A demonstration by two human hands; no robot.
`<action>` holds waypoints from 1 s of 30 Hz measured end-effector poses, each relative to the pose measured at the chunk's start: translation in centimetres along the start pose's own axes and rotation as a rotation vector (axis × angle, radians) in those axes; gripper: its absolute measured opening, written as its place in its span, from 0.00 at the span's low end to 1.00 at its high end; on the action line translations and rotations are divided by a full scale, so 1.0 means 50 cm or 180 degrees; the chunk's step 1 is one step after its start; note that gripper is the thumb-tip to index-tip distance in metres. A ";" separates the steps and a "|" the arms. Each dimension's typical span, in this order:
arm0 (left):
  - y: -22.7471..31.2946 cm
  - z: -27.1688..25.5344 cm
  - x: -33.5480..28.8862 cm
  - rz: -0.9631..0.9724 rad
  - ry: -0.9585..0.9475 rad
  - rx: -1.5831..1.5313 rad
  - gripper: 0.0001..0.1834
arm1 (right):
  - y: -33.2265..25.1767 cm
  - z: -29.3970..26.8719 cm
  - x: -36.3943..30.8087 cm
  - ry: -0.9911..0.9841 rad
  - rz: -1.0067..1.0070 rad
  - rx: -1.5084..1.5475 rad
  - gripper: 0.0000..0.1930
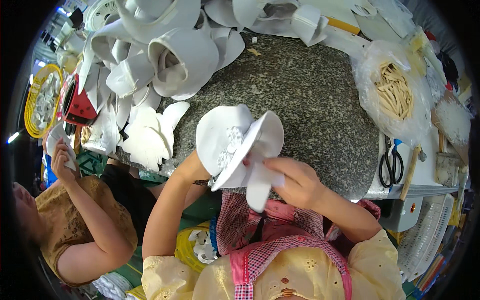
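Over the near edge of the stone slab I hold up a white, leather-like shoe upper (225, 130), with wide curved flaps and a cluster of small white ornaments on one side. My left hand (192, 167) grips it from the left; its fingers are mostly hidden behind the piece. At its right side, my right hand (295, 180) pinches a narrow white flap (258, 190) that hangs downward. A dark pointed thing (201, 183) shows by my left wrist; its kind is unclear.
Many white uppers (185, 60) pile at the back left, with flat white pieces (150, 135) nearer. On the right lie a plastic bag (370, 95) of beige strips (395, 92) and black-handled scissors (391, 165). A co-worker's hand (61, 160) holds a white piece at left.
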State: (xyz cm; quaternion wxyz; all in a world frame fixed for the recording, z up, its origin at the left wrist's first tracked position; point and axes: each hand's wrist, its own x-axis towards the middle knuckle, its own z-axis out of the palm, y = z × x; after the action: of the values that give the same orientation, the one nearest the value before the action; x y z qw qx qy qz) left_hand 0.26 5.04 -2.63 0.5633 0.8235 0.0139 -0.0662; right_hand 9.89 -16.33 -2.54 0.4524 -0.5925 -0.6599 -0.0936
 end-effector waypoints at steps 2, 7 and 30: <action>0.024 -0.003 0.007 -0.0060 -0.0210 -0.0224 0.09 | -0.004 0.009 0.017 -0.0066 0.0316 -0.0147 0.12; 0.016 -0.020 -0.002 0.0261 -0.0151 0.0490 0.25 | -0.011 0.030 0.022 -0.0036 0.1080 -0.0495 0.09; -0.013 -0.027 0.000 -0.0234 -0.0413 -0.0984 0.12 | 0.003 0.057 0.007 0.0206 0.1318 -0.0670 0.09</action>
State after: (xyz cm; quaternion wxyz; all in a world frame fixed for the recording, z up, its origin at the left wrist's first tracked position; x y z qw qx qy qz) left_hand 0.33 6.52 -2.73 0.6802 0.7200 0.0176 -0.1369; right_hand 8.68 -14.15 -4.01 0.4186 -0.7559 -0.4960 -0.0860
